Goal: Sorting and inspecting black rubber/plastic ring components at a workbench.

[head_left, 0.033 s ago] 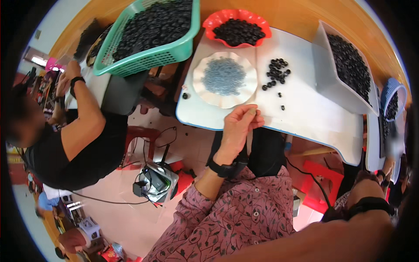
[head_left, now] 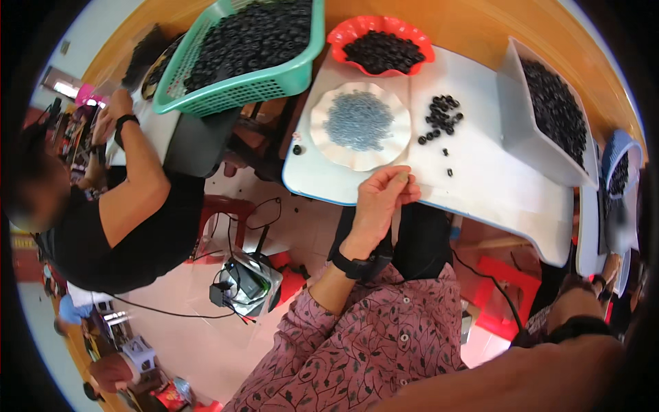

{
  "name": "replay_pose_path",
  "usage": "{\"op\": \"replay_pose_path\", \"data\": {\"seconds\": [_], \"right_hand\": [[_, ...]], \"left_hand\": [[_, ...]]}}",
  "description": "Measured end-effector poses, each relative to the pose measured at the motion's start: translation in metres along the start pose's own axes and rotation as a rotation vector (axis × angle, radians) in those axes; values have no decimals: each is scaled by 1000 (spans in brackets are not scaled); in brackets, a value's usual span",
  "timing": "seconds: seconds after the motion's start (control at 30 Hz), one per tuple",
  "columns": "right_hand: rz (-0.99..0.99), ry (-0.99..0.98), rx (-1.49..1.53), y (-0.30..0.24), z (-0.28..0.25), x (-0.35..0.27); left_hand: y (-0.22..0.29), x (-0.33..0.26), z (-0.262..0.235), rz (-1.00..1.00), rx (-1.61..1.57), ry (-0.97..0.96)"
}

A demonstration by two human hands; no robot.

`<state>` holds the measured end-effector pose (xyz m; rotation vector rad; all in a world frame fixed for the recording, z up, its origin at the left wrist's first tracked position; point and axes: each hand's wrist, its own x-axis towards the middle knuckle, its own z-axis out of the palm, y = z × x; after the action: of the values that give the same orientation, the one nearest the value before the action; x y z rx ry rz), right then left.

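My left hand (head_left: pixel 379 206), with a dark band on its wrist, is at the front edge of the white table (head_left: pixel 480 182), just below the white scalloped plate (head_left: pixel 320 141). Its thumb and fingertips are pinched together; anything between them is too small to make out. Small grey-blue slender pieces (head_left: pixel 358 120) are heaped on that plate. Farther right lies a loose cluster of small black round parts (head_left: pixel 441 118), two of them set apart nearer me. My right hand (head_left: pixel 575 302) reaches off at the lower right beyond a black wristband, its fingers hidden.
Black parts also fill a red scalloped bowl (head_left: pixel 336 42), a green basket (head_left: pixel 261 89), a grey bin (head_left: pixel 518 123) and a blue basket (head_left: pixel 609 144). A co-worker (head_left: pixel 130 206) in black sits at left. A red stool (head_left: pixel 498 292) and cables are below.
The view has shifted slightly, so the table and its containers sit a little lower and farther right. My left hand keeps its pinch at the table edge.
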<state>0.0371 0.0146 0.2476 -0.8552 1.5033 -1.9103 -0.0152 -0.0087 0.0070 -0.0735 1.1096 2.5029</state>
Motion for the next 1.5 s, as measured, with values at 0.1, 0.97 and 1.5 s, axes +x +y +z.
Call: {"op": "replay_pose_path", "data": {"seconds": [0.1, 0.97, 1.5], "right_hand": [[11, -63, 6, -3, 0, 6], [261, 118, 107, -32, 0, -47], [572, 585, -1420, 249, -60, -185]], "left_hand": [[4, -2, 0, 2, 17, 18], [4, 2, 0, 22, 86, 0], [6, -5, -5, -21, 11, -24]]}}
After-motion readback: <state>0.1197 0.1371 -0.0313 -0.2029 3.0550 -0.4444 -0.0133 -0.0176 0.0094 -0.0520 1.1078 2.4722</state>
